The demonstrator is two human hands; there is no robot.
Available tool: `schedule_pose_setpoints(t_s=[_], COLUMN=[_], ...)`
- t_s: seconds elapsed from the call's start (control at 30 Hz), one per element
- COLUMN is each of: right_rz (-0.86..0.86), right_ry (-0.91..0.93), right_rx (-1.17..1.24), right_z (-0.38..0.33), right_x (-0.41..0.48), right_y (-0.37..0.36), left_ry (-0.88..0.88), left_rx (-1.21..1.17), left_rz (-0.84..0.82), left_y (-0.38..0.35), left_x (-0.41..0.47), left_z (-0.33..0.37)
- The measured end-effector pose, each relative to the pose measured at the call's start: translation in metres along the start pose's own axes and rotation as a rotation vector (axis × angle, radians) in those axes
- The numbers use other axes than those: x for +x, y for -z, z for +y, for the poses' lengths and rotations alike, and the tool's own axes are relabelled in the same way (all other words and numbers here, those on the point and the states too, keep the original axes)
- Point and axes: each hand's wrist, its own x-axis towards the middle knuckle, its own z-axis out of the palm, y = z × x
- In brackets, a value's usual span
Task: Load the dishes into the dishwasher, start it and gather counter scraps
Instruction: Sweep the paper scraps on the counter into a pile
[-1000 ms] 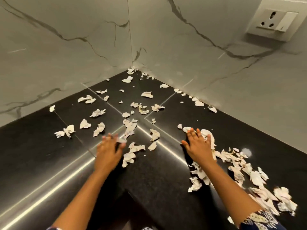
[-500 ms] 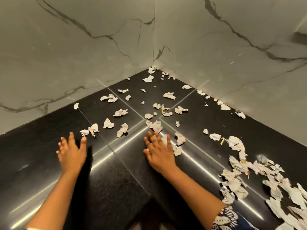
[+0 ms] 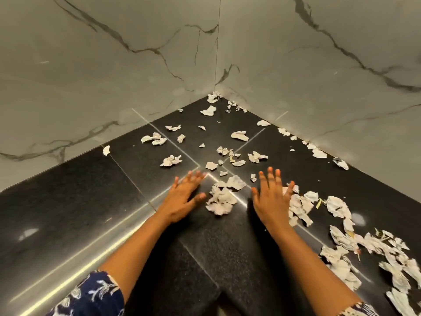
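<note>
Head view: left hand [image 3: 182, 197], right hand [image 3: 271, 199] flat on glossy black stone counter [image 3: 68, 213], fingers spread, empty.
Change: left hand swept inward; small heap of crumpled white paper scraps [image 3: 222, 199] now between palms.
Far: loose scraps [image 3: 208, 110] at the back, ungathered.

We are sweeping our left hand [image 3: 182, 199] inward, bunching paper scraps [image 3: 222, 200] into a pile beside our right hand [image 3: 272, 201].
</note>
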Motion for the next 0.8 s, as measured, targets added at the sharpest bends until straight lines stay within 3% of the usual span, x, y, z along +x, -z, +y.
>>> schedule_pose_setpoints(t_s=[0.13, 0.3, 0.4, 0.53, 0.6, 0.8], right_rz=[-0.081, -0.250, -0.255, -0.228, -0.270, -0.188], right_ry=[0.368, 0.548, 0.590, 0.534, 0.481, 0.277], right_rx=[0.056, 0.116, 0.092, 0.014, -0.028, -0.100], right_z=[-0.066, -0.149, -0.169, -0.161, -0.144, -0.072], right_x=[0.019, 0.042, 0.058, 0.094, 0.109, 0.106], right_y=[-0.015, -0.028, -0.045, -0.051, -0.054, -0.050], left_ry=[0.401, 0.706, 0.768, 0.796, 0.734, 0.390], left_rx=[-0.106, -0.041, -0.015, 0.150, 0.209, 0.208], left_rz=[0.520, 0.751, 0.733, 0.541, 0.440, 0.171], left_y=[0.026, 0.082, 0.103, 0.108, 0.105, 0.075], left_x=[-0.008, -0.001, 0.014, 0.034, 0.042, 0.066], left_z=[-0.054, -0.122, -0.150, -0.166, -0.168, -0.118])
